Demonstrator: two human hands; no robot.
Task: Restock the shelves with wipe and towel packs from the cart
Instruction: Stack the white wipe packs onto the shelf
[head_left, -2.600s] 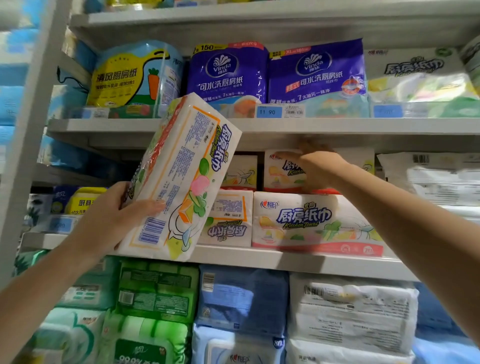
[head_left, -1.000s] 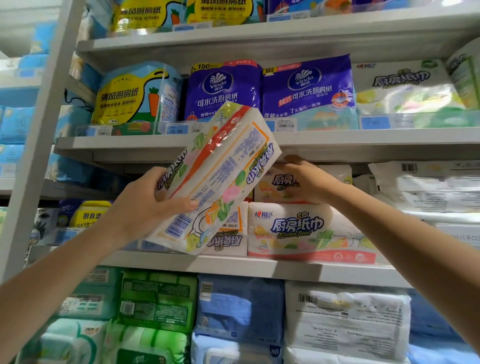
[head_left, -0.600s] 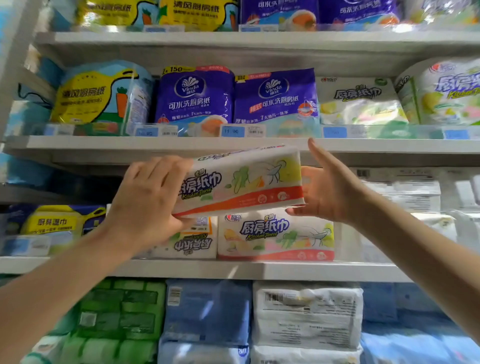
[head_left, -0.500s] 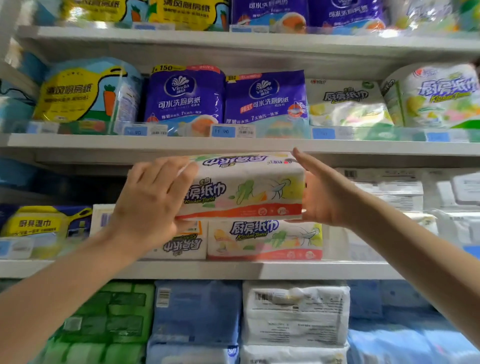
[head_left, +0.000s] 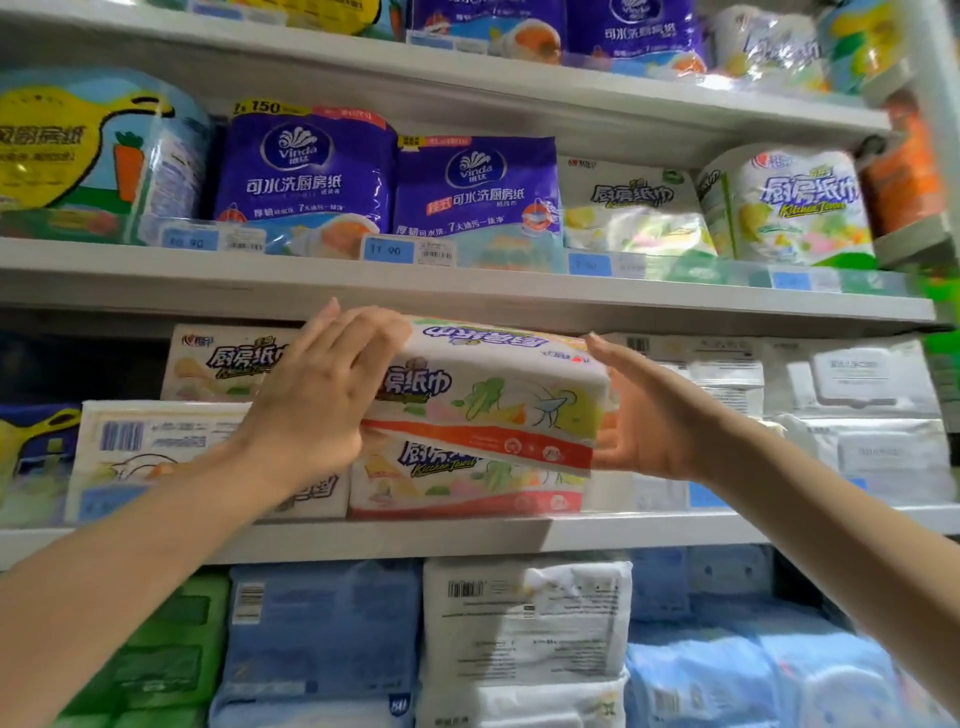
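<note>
A white kitchen towel pack (head_left: 493, 395) with an orange band hangs slightly tilted just under the upper shelf board (head_left: 467, 296). It sits over a like pack (head_left: 457, 483) lying on the middle shelf (head_left: 519, 535). My left hand (head_left: 317, 400) wraps its fingers over the pack's left end and covers that end. My right hand (head_left: 644, 415) presses flat against the right end, fingers straight, thumb below the pack.
More towel packs lie at the left (head_left: 156, 447) and behind (head_left: 228, 364). White wipe packs (head_left: 857, 415) fill the shelf's right side. Purple packs (head_left: 306, 171) stand on the shelf above, blue and white packs (head_left: 322, 623) below. The gap under the upper board is narrow.
My left hand turned the pack from tilted upright to lying flat. My right hand left the shelved pack and came to its right end. Both hands moved it onto the lower pack.
</note>
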